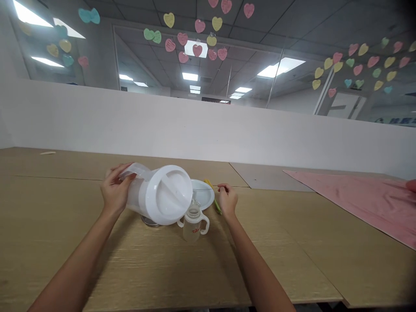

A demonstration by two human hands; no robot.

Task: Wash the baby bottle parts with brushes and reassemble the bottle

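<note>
My left hand (116,188) is wrapped round the handle of a white pitcher (170,195) with a clear body. The pitcher is tilted to the right, its lid turned towards me, its lid edge close above a two-handled baby bottle (192,229). That bottle stands upright and uncapped on the table, with red print on its side. A thin clear streak, perhaps water, shows over its mouth. To the right of the bottle, my right hand (228,199) hovers with curled fingers, and I see nothing in it. Behind the bottle lies a white plate (208,196), partly hidden by the pitcher.
Beside the plate lies a slim yellow-green object (217,207). A round metal rim (149,222) shows under the pitcher. Pink cloth (354,197) covers the right side of the wooden table (156,273); another person's fingers (411,185) show there. A white wall (195,130) stands behind.
</note>
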